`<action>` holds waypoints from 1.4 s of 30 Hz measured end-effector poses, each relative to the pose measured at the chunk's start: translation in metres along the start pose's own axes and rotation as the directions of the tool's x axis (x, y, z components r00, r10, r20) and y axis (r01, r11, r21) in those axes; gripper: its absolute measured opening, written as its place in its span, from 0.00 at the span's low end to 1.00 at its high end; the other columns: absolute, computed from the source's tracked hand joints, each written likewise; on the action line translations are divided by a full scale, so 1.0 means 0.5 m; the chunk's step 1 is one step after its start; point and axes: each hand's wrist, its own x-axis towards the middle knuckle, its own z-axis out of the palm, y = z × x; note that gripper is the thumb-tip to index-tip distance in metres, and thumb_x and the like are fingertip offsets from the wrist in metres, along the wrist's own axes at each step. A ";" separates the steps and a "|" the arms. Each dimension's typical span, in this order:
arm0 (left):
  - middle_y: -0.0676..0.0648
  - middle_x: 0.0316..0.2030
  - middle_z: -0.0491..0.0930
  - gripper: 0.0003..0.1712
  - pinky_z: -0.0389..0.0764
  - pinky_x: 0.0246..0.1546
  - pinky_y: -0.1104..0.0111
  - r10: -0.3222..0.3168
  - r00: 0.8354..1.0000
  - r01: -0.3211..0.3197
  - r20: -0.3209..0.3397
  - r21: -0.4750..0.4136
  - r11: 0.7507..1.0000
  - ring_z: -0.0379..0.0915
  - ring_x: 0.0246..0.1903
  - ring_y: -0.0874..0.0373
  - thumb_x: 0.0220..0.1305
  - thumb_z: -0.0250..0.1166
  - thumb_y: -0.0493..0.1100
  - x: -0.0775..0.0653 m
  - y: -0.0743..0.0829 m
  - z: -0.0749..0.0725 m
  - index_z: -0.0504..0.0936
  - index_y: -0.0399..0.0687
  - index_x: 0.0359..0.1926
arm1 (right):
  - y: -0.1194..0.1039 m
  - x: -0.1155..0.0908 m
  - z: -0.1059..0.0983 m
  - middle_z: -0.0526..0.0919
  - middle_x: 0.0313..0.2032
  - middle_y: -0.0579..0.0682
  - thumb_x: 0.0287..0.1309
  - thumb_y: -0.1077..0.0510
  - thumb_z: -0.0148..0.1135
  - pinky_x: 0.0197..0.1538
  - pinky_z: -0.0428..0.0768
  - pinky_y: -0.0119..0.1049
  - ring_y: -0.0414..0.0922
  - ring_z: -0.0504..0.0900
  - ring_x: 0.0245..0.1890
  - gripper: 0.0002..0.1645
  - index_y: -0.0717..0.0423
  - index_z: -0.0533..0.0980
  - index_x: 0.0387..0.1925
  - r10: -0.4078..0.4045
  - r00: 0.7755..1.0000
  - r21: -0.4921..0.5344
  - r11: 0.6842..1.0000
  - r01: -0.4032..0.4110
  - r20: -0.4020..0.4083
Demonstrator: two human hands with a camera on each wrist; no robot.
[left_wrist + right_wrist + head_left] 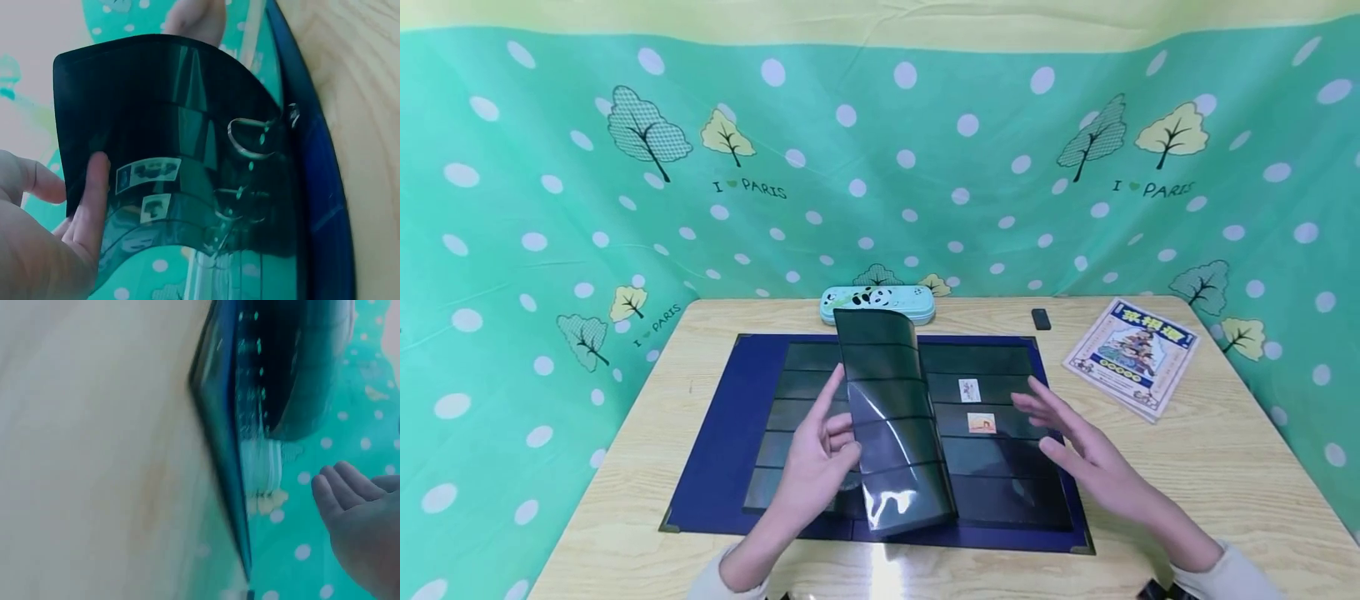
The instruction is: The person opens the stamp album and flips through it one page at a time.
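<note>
A dark blue stamp album (707,433) lies spread out on the table. One of its black stock pages (891,417) stands up and bows near the middle. My left hand (816,454) holds this page's left edge, thumb at the edge and the other fingers partly behind the page. The left wrist view has two stamps (150,175) in the page's strips beside a finger. My right hand (1093,462) hovers over the album's right side, fingers extended and holding nothing. Below it, the right-hand page bears a pale stamp (969,390) and an orange stamp (981,423).
Behind the album sits a light blue pencil case (917,304) with a panda on it. A small black object (1041,319) and a comic-style booklet (1135,354) lie to the right. Polka-dot cloth (962,200) surrounds the wooden table (617,508).
</note>
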 end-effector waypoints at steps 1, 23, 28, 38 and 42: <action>0.54 0.24 0.58 0.59 0.63 0.24 0.74 -0.004 1.000 0.004 0.000 -0.019 1.000 0.53 0.21 0.64 0.63 0.55 0.20 0.001 0.002 -0.005 0.53 0.60 0.91 | 0.005 0.000 -0.004 0.71 0.81 0.57 0.85 0.67 0.49 0.68 0.77 0.28 0.38 0.75 0.74 0.46 0.39 0.48 0.92 0.023 1.000 -0.032 0.999 -0.024 -0.009; 0.58 0.31 0.85 0.54 0.86 0.43 0.79 0.090 0.973 0.080 0.214 -0.673 0.735 0.87 0.34 0.70 0.76 0.45 0.18 0.038 -0.030 -0.123 0.35 0.51 0.92 | 0.060 -0.008 -0.039 0.53 0.87 0.65 0.63 0.31 0.77 0.74 0.67 0.75 0.74 0.55 0.84 0.67 0.46 0.52 0.91 0.236 0.950 -0.406 0.904 -0.138 0.202; 0.58 0.35 0.86 0.52 0.84 0.49 0.80 0.072 0.987 0.047 0.146 -0.676 0.736 0.87 0.40 0.69 0.77 0.47 0.21 0.045 -0.038 -0.131 0.36 0.50 0.92 | 0.060 -0.009 -0.037 0.52 0.88 0.64 0.63 0.30 0.76 0.74 0.68 0.74 0.73 0.55 0.84 0.67 0.46 0.53 0.91 0.236 0.950 -0.418 0.899 -0.133 0.205; 0.51 0.39 0.90 0.51 0.87 0.49 0.77 0.171 0.966 0.028 0.195 -0.732 0.681 0.89 0.38 0.65 0.75 0.38 0.17 0.039 -0.026 -0.154 0.41 0.52 0.92 | 0.060 -0.006 -0.035 0.52 0.88 0.64 0.62 0.29 0.77 0.75 0.67 0.73 0.73 0.54 0.84 0.69 0.47 0.52 0.91 0.245 0.948 -0.419 0.897 -0.141 0.204; 0.47 0.43 0.92 0.50 0.88 0.49 0.75 0.210 0.953 0.030 0.220 -0.756 0.654 0.90 0.39 0.64 0.75 0.37 0.16 0.036 -0.017 -0.167 0.50 0.52 0.91 | 0.061 -0.006 -0.035 0.52 0.88 0.63 0.62 0.29 0.77 0.75 0.66 0.73 0.72 0.54 0.84 0.69 0.48 0.52 0.91 0.249 0.947 -0.421 0.895 -0.146 0.202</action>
